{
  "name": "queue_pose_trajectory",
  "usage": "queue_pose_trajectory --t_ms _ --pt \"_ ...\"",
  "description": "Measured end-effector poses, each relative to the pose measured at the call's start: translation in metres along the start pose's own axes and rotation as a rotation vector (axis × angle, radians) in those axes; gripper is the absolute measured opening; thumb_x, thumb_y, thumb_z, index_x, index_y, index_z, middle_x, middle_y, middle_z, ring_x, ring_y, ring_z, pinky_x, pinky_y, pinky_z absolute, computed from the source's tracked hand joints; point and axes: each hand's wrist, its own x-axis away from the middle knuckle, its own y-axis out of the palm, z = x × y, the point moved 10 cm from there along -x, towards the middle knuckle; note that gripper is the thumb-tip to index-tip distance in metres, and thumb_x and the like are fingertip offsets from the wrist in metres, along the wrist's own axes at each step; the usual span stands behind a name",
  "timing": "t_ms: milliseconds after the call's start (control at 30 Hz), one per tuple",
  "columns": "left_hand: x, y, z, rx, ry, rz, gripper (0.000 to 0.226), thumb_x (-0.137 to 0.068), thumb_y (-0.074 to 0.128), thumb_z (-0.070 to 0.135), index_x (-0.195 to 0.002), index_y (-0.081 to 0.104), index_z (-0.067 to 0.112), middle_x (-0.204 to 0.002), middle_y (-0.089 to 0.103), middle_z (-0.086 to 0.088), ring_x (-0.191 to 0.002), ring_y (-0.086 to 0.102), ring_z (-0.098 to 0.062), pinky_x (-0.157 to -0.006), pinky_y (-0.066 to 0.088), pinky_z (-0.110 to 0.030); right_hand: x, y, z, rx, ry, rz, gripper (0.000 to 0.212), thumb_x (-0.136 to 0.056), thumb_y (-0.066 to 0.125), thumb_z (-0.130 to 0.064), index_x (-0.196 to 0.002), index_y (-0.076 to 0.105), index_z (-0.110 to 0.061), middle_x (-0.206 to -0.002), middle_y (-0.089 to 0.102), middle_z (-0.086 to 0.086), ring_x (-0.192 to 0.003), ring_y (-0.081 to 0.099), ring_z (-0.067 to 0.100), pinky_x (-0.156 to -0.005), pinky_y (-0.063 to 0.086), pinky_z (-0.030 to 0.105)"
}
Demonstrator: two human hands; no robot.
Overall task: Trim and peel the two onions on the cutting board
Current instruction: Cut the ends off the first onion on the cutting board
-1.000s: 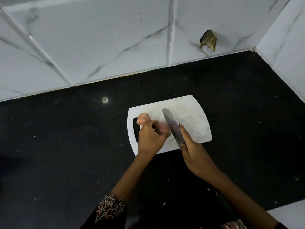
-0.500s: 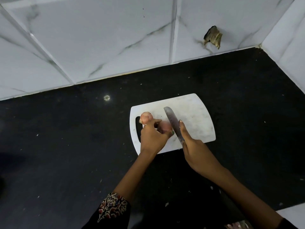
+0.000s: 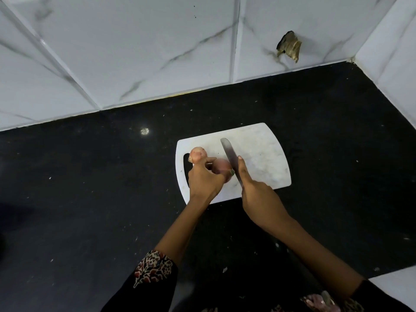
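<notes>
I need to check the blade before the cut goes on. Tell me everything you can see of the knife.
The knife has a long, flat, dull grey blade, metal by its look, with a rounded tip pointing away from the person over the white cutting board. The right hand grips its handle, which is hidden, with the forefinger laid along the blade's back. The blade lies against the right side of the onion held by the left hand.

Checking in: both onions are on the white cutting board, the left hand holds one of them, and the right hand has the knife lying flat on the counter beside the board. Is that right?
Not quite. In the head view the knife is not on the counter: the right hand holds it over the white cutting board, blade against the onion the left hand holds. The other onion sits near the board's handle slot.
</notes>
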Motion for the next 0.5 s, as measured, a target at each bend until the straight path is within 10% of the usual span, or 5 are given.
queue_pose_trajectory --t_ms 500 --pt "0.002 -0.002 0.000 -0.002 -0.034 0.022 0.045 -0.072 0.080 0.021 -0.113 0.063 0.012 -0.096 0.060 0.005 -0.078 0.053 -0.003 -0.061 0.037 -0.007 0.000 0.002 -0.005 0.157 -0.013 0.037 0.079 -0.096 0.039 -0.007 -0.148 -0.018 -0.023 -0.095 0.060 0.010 -0.075 0.055 0.018 -0.063 0.042 0.033"
